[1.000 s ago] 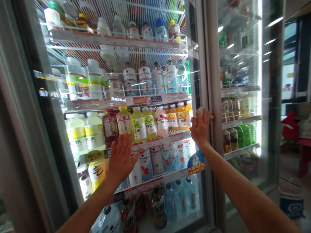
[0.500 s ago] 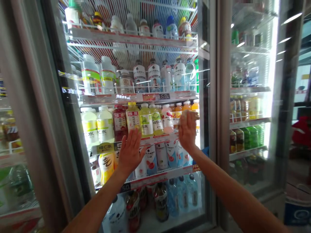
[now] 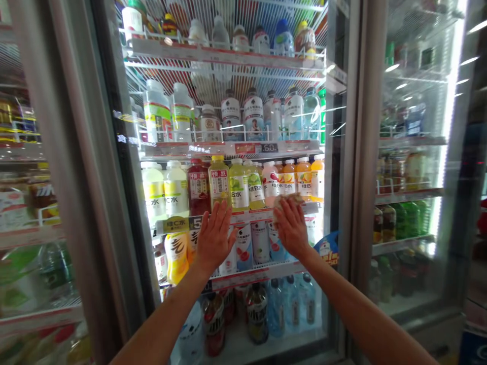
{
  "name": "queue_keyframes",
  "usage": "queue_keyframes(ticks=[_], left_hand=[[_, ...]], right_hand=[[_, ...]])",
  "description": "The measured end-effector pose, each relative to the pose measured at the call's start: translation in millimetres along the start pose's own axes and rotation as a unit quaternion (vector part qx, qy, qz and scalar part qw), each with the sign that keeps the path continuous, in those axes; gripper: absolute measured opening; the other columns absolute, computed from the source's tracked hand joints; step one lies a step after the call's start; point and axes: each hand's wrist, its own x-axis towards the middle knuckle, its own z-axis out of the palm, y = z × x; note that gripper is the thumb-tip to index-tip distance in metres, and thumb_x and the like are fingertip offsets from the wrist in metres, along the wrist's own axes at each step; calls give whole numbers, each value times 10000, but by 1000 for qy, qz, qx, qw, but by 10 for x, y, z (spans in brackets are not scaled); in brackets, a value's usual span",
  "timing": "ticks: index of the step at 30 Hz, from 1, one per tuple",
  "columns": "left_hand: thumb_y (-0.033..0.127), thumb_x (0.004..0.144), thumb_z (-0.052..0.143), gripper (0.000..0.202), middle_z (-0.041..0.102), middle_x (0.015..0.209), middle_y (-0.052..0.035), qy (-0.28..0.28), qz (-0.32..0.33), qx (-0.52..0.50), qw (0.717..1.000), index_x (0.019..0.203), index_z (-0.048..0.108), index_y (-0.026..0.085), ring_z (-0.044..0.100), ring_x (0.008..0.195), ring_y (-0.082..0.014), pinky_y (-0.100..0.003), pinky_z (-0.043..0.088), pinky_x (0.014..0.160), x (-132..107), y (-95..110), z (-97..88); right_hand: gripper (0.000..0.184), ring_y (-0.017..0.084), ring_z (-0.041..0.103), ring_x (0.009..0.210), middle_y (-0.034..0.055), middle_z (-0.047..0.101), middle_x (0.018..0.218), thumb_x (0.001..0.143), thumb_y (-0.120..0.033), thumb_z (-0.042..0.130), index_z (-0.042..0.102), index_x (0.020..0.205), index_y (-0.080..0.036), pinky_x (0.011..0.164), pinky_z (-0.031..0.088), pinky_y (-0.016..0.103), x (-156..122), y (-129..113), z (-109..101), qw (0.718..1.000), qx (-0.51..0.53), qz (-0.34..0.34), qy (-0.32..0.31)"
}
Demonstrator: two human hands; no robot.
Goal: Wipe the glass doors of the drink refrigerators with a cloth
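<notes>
In the head view my left hand (image 3: 215,238) lies flat against the glass door (image 3: 266,317) of a drinks fridge, fingers stretched upward, holding nothing. To its right, my right hand (image 3: 291,225) presses a pale crumpled cloth (image 3: 283,204) against the same glass. The cloth shows above and left of the fingers; the palm side is hidden. Behind the glass, a yellow-capped bottle (image 3: 218,180) stands just above my left fingertips. Orange drink bottles (image 3: 303,177) are above the cloth, on the middle shelf.
Dark metal door frames (image 3: 348,167) border the glass on both sides. Another fridge section (image 3: 407,218) with bottles stands to the right, and one more (image 3: 34,243) to the left. A blue sticker (image 3: 327,248) is on the glass near my right wrist.
My right hand with the cloth has moved down and toward my left hand across the glass. My left hand stays flat in about the same spot; the view has shifted slightly.
</notes>
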Motion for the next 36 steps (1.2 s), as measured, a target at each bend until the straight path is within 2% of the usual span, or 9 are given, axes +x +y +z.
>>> queue_keyframes(ticks=[5, 11, 15, 17, 21, 23, 28, 33, 36], left_hand=[[295, 881, 462, 688, 302, 1467, -113, -10, 6, 7, 1000, 1459, 113, 160, 159, 1400, -210, -411, 188, 1141, -178, -23, -37], [303, 883, 465, 672, 379, 1429, -129, -15, -2, 23, 1000, 1453, 148, 142, 160, 1401, -201, -406, 167, 1144, -319, -49, -65], [329, 888, 459, 656, 418, 1405, -141, -25, -12, 39, 999, 1446, 179, 126, 136, 1408, -199, -419, 139, 1149, -480, -97, -133], [325, 887, 461, 648, 430, 1398, -148, -34, -10, 44, 998, 1440, 196, 115, 124, 1411, -201, -422, 138, 1148, -543, -112, -166], [330, 886, 459, 634, 428, 1403, -150, -51, -24, 57, 997, 1430, 220, 107, 118, 1415, -207, -429, 148, 1146, -643, -135, -232], [348, 889, 448, 631, 410, 1417, -150, -63, -47, 71, 994, 1427, 222, 106, 103, 1418, -210, -436, 147, 1147, -716, -172, -282], [365, 893, 436, 641, 361, 1452, -136, -89, -92, 106, 986, 1441, 179, 151, 93, 1421, -218, -472, 190, 1134, -936, -337, -446], [332, 885, 451, 656, 324, 1469, -150, -120, -104, 101, 982, 1442, 164, 138, 91, 1421, -243, -504, 240, 1116, -1095, -438, -599], [330, 887, 436, 614, 304, 1479, -149, -149, -117, 97, 977, 1426, 215, 135, 117, 1418, -246, -489, 291, 1097, -1210, -462, -695]], right_hand=[[613, 284, 200, 1404, 86, 221, 1525, 882, -151, 380, 197, 1462, -233, 1079, 270, 591, -147, 187, -39, 983, -54, 122, 129], [638, 256, 219, 1401, 56, 255, 1519, 873, -170, 426, 196, 1459, -273, 1105, 262, 519, -391, -82, -61, 1000, 6, 7, 7], [613, 284, 219, 1399, 91, 220, 1526, 881, -139, 394, 213, 1457, -243, 1084, 261, 555, -393, -86, -18, 983, -45, 138, 109], [623, 294, 184, 1407, 99, 182, 1535, 881, -142, 391, 189, 1465, -223, 1085, 252, 564, -365, -252, 44, 981, -39, 159, 106], [663, 249, 224, 1400, 42, 218, 1529, 873, -155, 426, 157, 1466, -280, 1119, 236, 511, -312, -607, 62, 999, 33, -8, -24], [655, 249, 272, 1383, 38, 266, 1513, 866, -171, 457, 200, 1457, -289, 1124, 239, 491, -260, -579, 36, 999, 39, -34, -15], [582, 333, 242, 1382, 121, 270, 1501, 861, -189, 475, 331, 1425, -185, 1100, 234, 551, -129, -665, 201, 984, 3, 144, 102], [626, 223, 304, 1370, 60, 413, 1438, 889, -194, 449, 199, 1458, -270, 1134, 206, 487, -172, -1371, 288, 988, 119, -91, -46], [626, 258, 341, 1349, 54, 403, 1445, 879, -196, 473, 231, 1448, -291, 1117, 236, 513, -111, -1279, 190, 993, 102, -57, -27]])
